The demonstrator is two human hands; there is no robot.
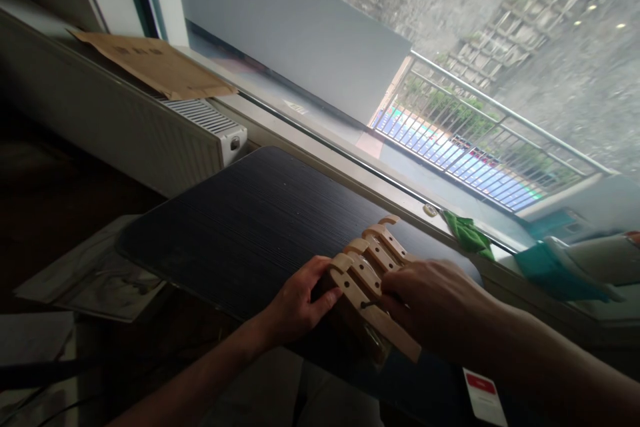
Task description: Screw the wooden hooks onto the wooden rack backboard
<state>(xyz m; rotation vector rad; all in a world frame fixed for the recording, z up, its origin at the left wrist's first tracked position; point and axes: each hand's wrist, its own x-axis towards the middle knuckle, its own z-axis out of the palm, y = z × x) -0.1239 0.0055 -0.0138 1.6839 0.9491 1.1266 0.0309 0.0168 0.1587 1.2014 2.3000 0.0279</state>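
Note:
Several pale wooden pieces with curved hooked ends point(373, 260) lie side by side on a dark tabletop point(240, 227). My left hand point(300, 300) grips the left side of the bundle, fingers curled round it. My right hand point(435, 303) is closed on a small dark tool point(369, 304), thin like a hex key, whose tip meets the side of one wooden piece. Small holes show along the pieces.
A white radiator point(165, 140) with a brown cardboard sheet point(155, 63) on it stands at the left. The window sill carries a green cloth point(467, 233) and teal items point(555, 267). A red and white label point(483, 397) sits at the table's near right. Papers point(95, 273) lie left, below the table.

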